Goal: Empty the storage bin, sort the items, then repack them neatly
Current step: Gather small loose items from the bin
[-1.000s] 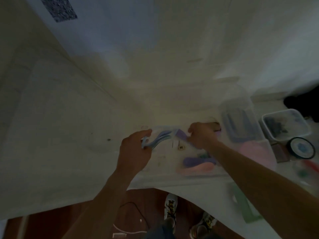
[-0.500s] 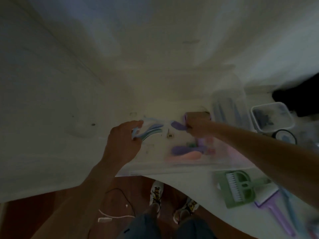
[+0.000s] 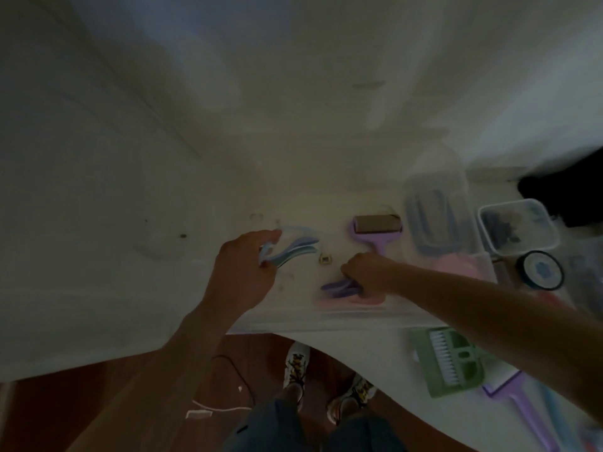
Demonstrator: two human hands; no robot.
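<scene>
- The right hand [image 3: 365, 269] has let go of the purple lint roller [image 3: 375, 230]; half a second ago it was gripping it, and now the roller lies alone in the far part of the clear storage bin [image 3: 359, 313], just behind the hand
- The same hand has come down toward the near wall of the bin and its fingers are now curled on the purple curved pieces [image 3: 339, 287], which lie on something pink at the bottom
- The left hand [image 3: 243, 272] still holds a bundle of blue and green curved pieces [image 3: 293, 247], fingers wrapped around their end, at the left end of the bin
- My judgement: sorting by kind is going on, and the purple pieces will probably join the bundle
- A small metal clip [image 3: 325, 258] lies between both hands, inside the bin
- To the right of the bin the table is crowded: a clear box [image 3: 437, 220], a lidded container [image 3: 518, 228], a round tin [image 3: 540, 270], and a green dustpan with brush [image 3: 452, 363] close to the table edge
- To the left of the bin the white table [image 3: 98, 256] gives wide room for laying items; the near edge is just behind the bin wall, so things put there could slip off
</scene>
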